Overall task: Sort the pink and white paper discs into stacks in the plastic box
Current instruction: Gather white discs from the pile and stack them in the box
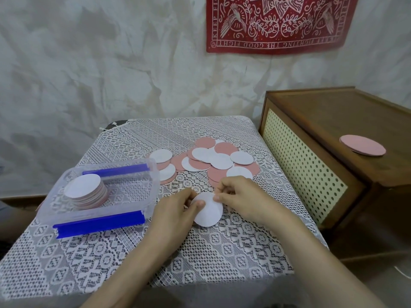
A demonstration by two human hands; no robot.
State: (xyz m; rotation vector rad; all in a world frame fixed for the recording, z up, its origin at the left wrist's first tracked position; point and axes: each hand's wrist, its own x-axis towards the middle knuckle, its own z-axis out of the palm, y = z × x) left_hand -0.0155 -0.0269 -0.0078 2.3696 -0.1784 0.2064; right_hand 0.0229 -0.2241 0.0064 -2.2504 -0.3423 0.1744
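Observation:
A white paper disc [210, 213] lies near the middle of the lace-covered table, held from both sides. My left hand [175, 210] pinches its left edge with thumb and fingers. My right hand [240, 196] pinches its upper right edge. Behind the hands, a loose heap of pink and white discs [211, 160] is spread over the cloth. The clear plastic box [153, 172] with blue clips stands at the left. Inside it is one stack of discs [85, 194] with a white one on top.
A wooden cabinet [333, 121] with a perforated cream front stands right of the table, and a pink disc [362, 145] lies on its top. A red printed cloth [278, 23] hangs on the wall behind. The table's front edge is near me.

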